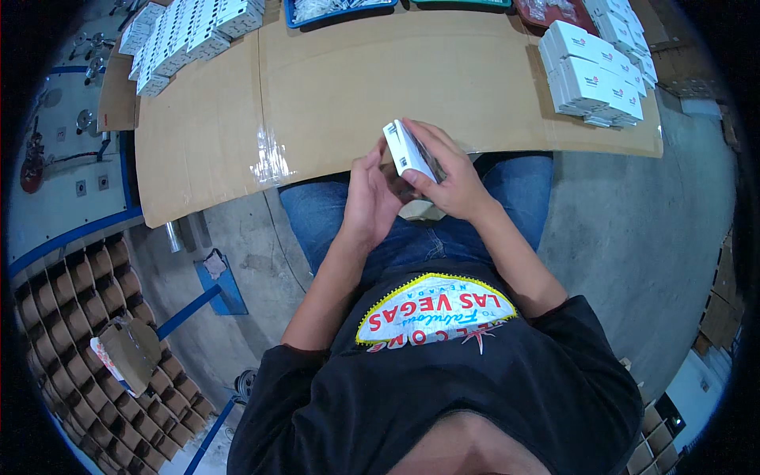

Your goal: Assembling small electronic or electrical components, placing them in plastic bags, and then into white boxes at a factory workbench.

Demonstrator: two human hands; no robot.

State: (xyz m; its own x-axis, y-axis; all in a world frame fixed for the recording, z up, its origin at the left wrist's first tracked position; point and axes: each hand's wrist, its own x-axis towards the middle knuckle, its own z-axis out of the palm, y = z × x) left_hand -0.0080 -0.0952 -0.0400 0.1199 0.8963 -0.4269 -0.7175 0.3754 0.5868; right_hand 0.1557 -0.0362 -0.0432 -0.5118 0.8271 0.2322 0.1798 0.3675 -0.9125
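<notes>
Just beyond the near edge of the table, over my lap, I hold a small white box (pixel 400 147) tilted between my two hands. My right hand (pixel 457 176) is closed around its right side, with the thumb low on the box and the fingers along the far part. My left hand (pixel 369 196) is cupped against the left and lower side, its fingers partly hidden in shadow behind the box. The box has small dark marks on its narrow white side; its broad side looks dark and shiny. Below the hands, a pale object (pixel 422 210) shows between my legs, too covered to name.
The table is topped with cardboard (pixel 340 87). White boxes (pixel 194 36) are stacked at the far left, and more white boxes (pixel 594 79) at the right. Blue (pixel 336 16), green (pixel 463 4) and red trays (pixel 586 16) line the far edge. A cardboard divider grid (pixel 87 340) lies lower left.
</notes>
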